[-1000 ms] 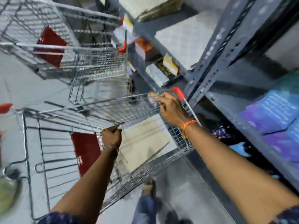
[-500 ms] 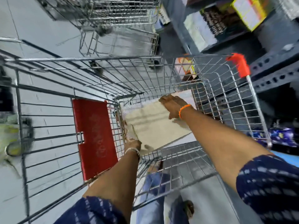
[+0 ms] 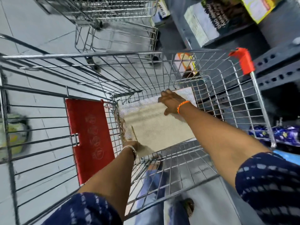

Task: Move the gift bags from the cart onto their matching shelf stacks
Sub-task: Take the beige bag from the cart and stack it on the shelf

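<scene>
- I reach both arms down into the wire cart [image 3: 211, 98], which stands just left of the grey metal shelving [image 3: 276, 65].
- The gift bags [image 3: 155, 132] lie flat in a stack on the cart floor: a beige bag on top, with a white dotted one showing beneath it along the far and left edges.
- My right hand [image 3: 170, 103] rests palm down on the far right corner of the top bag, fingers spread flat; it does not close around anything.
- My left hand [image 3: 131, 146] is at the near left corner of the stack, against the bag edge. Its fingers are hidden under the bag, so I cannot tell whether they grip it.
- Thin cord handles [image 3: 124, 127] show at the left edge of the stack.
- A red plastic flap [image 3: 89, 135] hangs on the cart's folding seat panel, to the left of the bags.
- A second wire cart [image 3: 113, 18] stands at the far side.
- Blue patterned packages [image 3: 285, 135] sit on a low shelf at right.
</scene>
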